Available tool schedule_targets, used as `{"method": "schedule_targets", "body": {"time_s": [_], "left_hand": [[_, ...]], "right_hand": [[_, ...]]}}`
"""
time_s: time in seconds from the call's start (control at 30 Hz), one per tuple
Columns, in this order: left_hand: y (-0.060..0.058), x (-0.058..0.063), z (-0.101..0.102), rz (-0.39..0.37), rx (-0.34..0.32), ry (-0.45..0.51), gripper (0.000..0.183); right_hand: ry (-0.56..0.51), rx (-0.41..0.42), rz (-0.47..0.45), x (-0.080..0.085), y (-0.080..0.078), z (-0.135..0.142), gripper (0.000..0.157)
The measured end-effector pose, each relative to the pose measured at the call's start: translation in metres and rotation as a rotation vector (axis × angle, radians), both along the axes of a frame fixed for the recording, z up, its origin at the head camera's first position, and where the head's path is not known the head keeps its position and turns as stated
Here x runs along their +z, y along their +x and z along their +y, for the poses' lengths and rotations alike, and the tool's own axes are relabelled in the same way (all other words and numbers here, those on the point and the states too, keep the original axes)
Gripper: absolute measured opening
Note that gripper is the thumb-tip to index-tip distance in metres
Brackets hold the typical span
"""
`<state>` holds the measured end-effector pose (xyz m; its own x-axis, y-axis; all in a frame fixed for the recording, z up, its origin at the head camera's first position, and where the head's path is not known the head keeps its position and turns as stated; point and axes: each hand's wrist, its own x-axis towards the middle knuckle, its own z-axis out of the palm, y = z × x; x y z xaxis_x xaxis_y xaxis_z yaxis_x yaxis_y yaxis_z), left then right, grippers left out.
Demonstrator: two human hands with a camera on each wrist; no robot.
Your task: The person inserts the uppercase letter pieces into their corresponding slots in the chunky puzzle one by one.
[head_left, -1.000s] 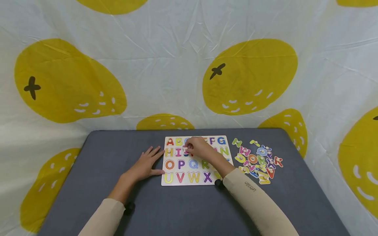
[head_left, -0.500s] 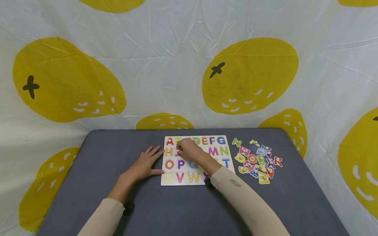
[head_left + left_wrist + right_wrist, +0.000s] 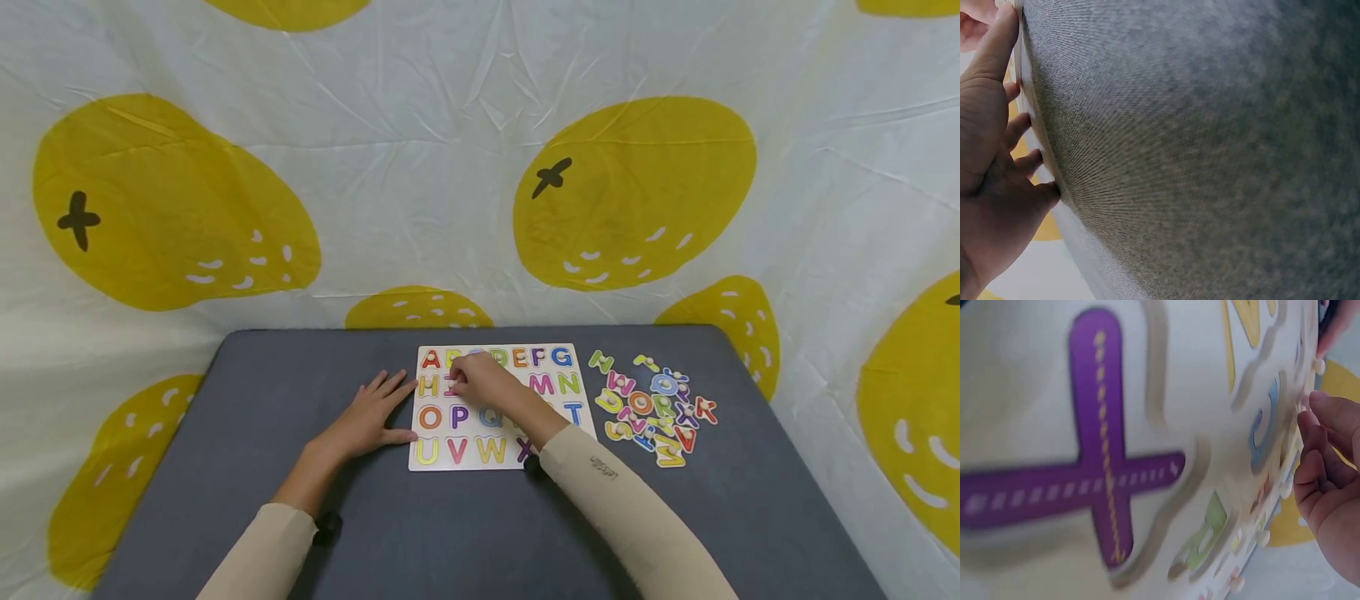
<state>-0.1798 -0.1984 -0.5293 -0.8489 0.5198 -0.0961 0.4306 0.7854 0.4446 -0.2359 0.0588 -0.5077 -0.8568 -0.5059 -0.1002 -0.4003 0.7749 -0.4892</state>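
Note:
A white alphabet puzzle board point(image 3: 441, 462) lies on the dark table, its recesses printed with coloured letters. My left hand point(image 3: 365, 419) rests flat on the table, fingers spread, thumb and fingertips touching the board's left edge; the left wrist view shows this hand point(image 3: 1004, 187) from the side. Over the second row, at the I recess, my right hand point(image 3: 483, 382) pinches a small knobbed letter piece, mostly hidden under the fingers. In the right wrist view, the right hand's point(image 3: 1335, 469) thumb and index finger meet close to the board surface. Knobbed A point(image 3: 431, 359) and H point(image 3: 427, 386) pieces sit in their recesses.
Several loose knobbed letter pieces point(image 3: 662, 406) lie in a heap right of the board. The grey table point(image 3: 420, 533) extends in front, and its far edge meets a white curtain point(image 3: 420, 208) with yellow fruit prints.
My right hand has moved left along the second row, from around the J recess to the I recess, and has stayed there over the last half second. The left hand has held its place.

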Motion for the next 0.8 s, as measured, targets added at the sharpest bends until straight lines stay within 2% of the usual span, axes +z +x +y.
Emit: {"method": "schedule_targets", "body": {"time_s": [0.23,0.37,0.53,0.8], "left_hand": [[0.0,0.002,0.0,-0.025,0.007,-0.003,0.095],[-0.001,0.003,-0.001,-0.027,0.007,-0.005,0.095],[-0.003,0.003,-0.003,-0.03,0.002,-0.003,0.095],[-0.004,0.003,-0.001,-0.039,0.004,0.0,0.095]], "right_hand": [[-0.104,-0.024,-0.014,0.019,0.001,0.026,0.019],[-0.125,-0.034,-0.004,0.026,0.0,0.041,0.021],[-0.14,-0.054,0.026,0.029,0.0,0.067,0.019],[-0.11,-0.154,0.087,0.029,0.008,0.132,0.017]]}}
